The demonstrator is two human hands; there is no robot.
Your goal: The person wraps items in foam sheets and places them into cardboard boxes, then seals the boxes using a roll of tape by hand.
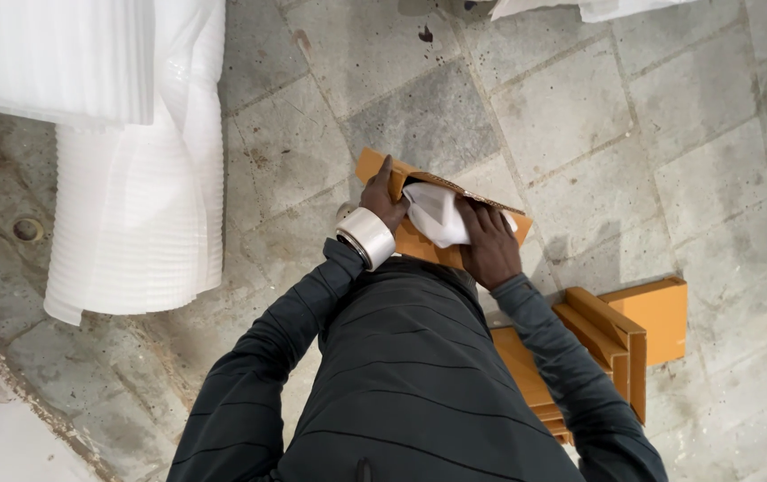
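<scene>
- A flat orange cardboard box (pixel 419 243) is held at waist height over the stone floor (pixel 580 116)
- Left hand (pixel 381 198), its grip pinching the flap, keeps it open
- Right hand (pixel 489 243), grip pressed together on white foam wrap (pixel 437 214), pushes it inside
- Tape roll (pixel 367 236) rings the left wrist, handy
- More orange boxes (pixel 620 335) are stacked at the right

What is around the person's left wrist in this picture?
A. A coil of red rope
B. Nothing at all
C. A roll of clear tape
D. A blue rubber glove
C: a roll of clear tape sits like a bracelet just behind the left hand, which grips the orange cardboard piece.
</scene>
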